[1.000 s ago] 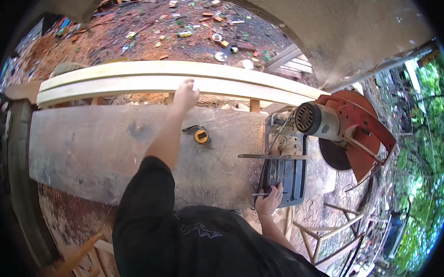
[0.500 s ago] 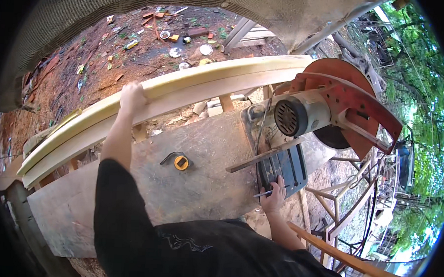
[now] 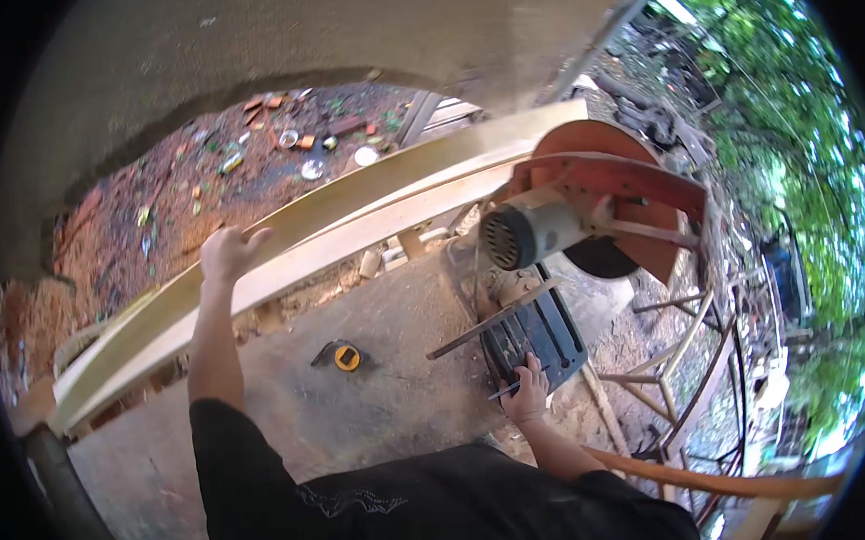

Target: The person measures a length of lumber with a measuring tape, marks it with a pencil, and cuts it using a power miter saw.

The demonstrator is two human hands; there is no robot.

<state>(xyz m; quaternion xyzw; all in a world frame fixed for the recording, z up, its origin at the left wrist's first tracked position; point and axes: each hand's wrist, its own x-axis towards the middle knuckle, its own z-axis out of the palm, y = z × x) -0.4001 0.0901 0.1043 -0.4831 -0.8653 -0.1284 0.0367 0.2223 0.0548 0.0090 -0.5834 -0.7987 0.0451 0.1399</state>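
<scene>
A long pale wooden board (image 3: 403,163) is tilted up on its edge beside another long board (image 3: 401,214), which lies along the far side of the workbench. My left hand (image 3: 227,254) grips the tilted board at its upper edge, thumb sticking out to the right. My right hand (image 3: 525,395) rests on the dark slotted base (image 3: 550,335) of a cut-off saw and holds a slim pencil (image 3: 500,393). The saw's red guard and motor (image 3: 521,237) stand raised beyond that hand. A narrow wood strip (image 3: 473,333) lies across the base's left side.
A yellow and black tape measure (image 3: 348,357) lies on the dusty workbench (image 3: 282,408). Past the boards is littered reddish ground (image 3: 190,197). Hanging cloth (image 3: 298,32) covers the top. An orange-brown wooden rail (image 3: 723,480) and a metal frame (image 3: 679,377) are at the right.
The far board has tipped up on its edge, away from the board beside it. My left hand has shifted with it and its thumb now stands out. My right hand stays on the saw base.
</scene>
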